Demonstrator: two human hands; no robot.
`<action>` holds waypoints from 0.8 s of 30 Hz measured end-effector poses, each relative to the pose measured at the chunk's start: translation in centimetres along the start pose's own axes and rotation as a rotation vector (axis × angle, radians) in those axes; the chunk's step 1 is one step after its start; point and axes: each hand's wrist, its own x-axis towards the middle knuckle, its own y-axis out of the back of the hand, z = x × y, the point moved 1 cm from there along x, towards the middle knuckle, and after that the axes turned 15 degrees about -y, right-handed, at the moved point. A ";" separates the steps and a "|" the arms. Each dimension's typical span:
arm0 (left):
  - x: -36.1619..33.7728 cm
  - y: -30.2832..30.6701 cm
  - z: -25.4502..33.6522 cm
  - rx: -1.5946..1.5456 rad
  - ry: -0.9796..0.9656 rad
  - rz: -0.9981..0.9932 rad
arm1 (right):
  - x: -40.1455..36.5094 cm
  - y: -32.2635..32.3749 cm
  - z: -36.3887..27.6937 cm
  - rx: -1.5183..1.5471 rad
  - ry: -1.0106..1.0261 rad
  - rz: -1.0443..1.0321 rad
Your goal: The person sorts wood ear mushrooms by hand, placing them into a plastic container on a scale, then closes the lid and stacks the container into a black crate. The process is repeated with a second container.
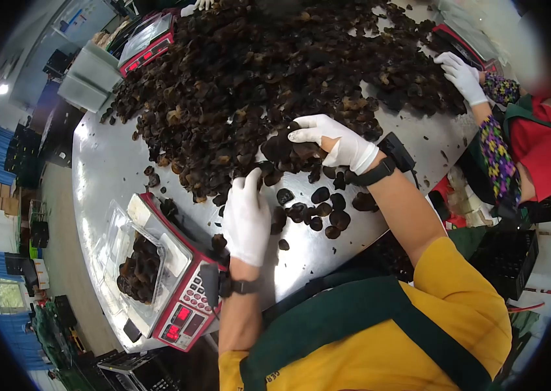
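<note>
A large heap of dark brown, wrinkled fungus pieces (223, 85) covers much of the metal table (112, 163). My left hand (247, 218), in a white glove, is at the heap's near edge, its fingertips bent down among the pieces. My right hand (337, 140), in a white glove with a bare patch near the thumb, is curled over a dark clump at the heap's edge. Several loose pieces (321, 208) lie between my hands and the near edge. Left of my left hand, a clear plastic box (138, 260) holding dark pieces rests on a red scale (187, 306) with lit digits.
At the right, a co-worker's gloved hand (462, 77) touches the heap's far edge, beside another red scale (461, 42). A third scale (148, 42) stands at the back left, near stacked clear containers (89, 75). A black crate (503, 257) is at the lower right.
</note>
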 end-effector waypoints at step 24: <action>-5.5 8.9 2.3 -0.959 0.540 0.235 | -2.8 -4.6 0.1 -0.202 0.288 -0.006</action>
